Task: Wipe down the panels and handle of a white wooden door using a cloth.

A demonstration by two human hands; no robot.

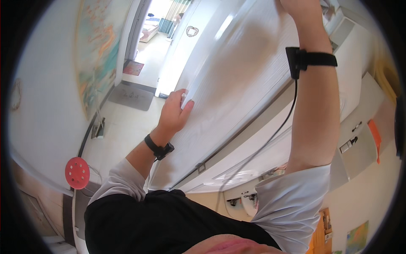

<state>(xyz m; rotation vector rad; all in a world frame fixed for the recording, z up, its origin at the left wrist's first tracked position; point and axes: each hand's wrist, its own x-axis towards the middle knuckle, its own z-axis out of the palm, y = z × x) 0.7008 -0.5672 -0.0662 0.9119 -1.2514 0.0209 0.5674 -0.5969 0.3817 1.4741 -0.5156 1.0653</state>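
Observation:
A white wood-grain door (222, 95) slants across the view in front of me. My left hand (176, 109) is at its left edge, the thumb lying along the face and the fingers bent around the edge. My right hand (298, 6) is raised high near the door's upper part. Its fingers are cut off by the top of the picture, so what they touch is hidden. Each wrist wears a black strap with a small black device, the right one (293, 63) trailing a black cable (285, 119). A metal plate (200, 167) shows by the door's near edge.
A red round stool (77, 173) stands at left. On the floor lie a grey doormat (131, 96) and a red mat (133, 68) by an open doorway. A large painting (98, 47) is on the left wall. Grey-white cabinets (341, 162) stand at right.

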